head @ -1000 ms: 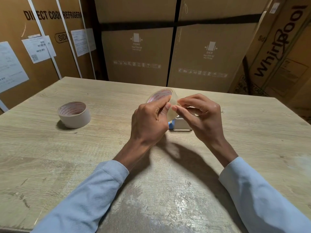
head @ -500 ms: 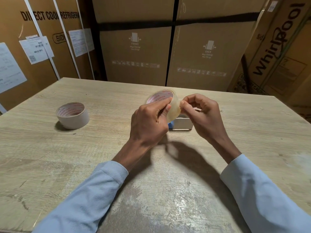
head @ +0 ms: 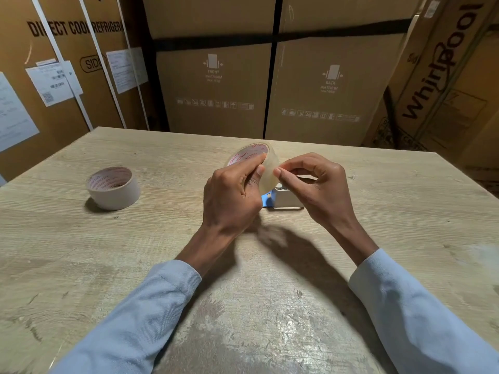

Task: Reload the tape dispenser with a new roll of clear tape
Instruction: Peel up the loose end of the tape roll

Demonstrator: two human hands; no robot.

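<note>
Your left hand grips the roll of clear tape and holds it up above the middle of the bench, its fingers curled round the roll's near side and the thumb pressed on its rim. The roll stands on edge, with the red-printed core tilted toward 11 o'clock. Your right hand meets it from 3 o'clock: thumb and forefinger are pressed together on the roll's outer face, pinching at the tape there, and the other fingers are curled loosely. Whether a free end has lifted is too fine to tell.

The tape dispenser sits on the bench just behind and below your hands, white with a blue part at its left, mostly hidden by them. A second, paler roll lies flat at 9 o'clock, well apart. Cardboard boxes stand beyond the far edge at 12 o'clock.
</note>
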